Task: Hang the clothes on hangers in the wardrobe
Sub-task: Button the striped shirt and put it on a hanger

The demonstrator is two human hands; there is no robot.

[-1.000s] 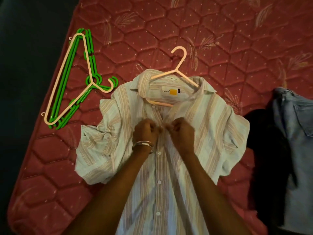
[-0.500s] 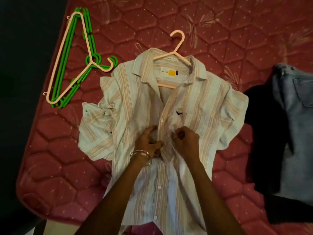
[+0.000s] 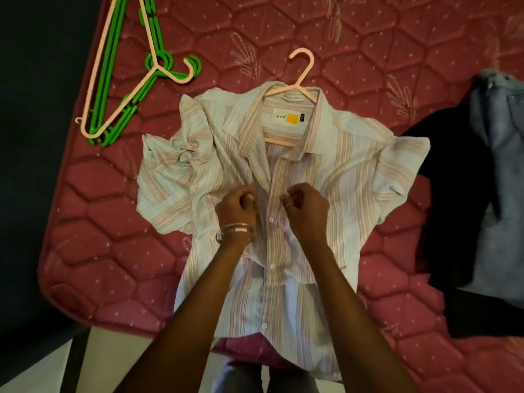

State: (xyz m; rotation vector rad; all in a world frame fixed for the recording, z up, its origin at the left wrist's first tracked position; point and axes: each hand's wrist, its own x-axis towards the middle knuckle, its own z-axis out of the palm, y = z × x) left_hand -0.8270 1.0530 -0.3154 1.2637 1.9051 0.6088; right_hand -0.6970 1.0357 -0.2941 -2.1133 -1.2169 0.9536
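A: Starting at the far left, what lay on the mattress [image 3: 113,251]?

B: A stack of green hangers [image 3: 113,89] with a pink hanger [image 3: 124,80] on top, well apart from the shirt.

A: And the shirt itself?

B: The striped shirt [image 3: 340,171] was spread flat in the middle of the mattress, collar far, hem near and hanging over the near edge. A second pink hanger [image 3: 302,69] sat inside the collar, its hook pointing away.

A: What was the left hand [image 3: 236,205] doing?

B: Its fingers [image 3: 249,197] were curled tightly, pinching the left edge of the shirt's front just beside the button strip. Bangles [image 3: 235,229] circled that wrist.

A: The right hand [image 3: 304,208]?

B: Also curled, knuckles up, over the right front panel beside the button strip. It touched the cloth, but I could not tell whether the fingers actually gripped any. The two hands were near each other, not touching, with a white button [image 3: 271,219] between them.

A: Farther right?

B: A black garment [image 3: 453,194], and jeans [image 3: 499,165] lying partly on it, at the right edge.
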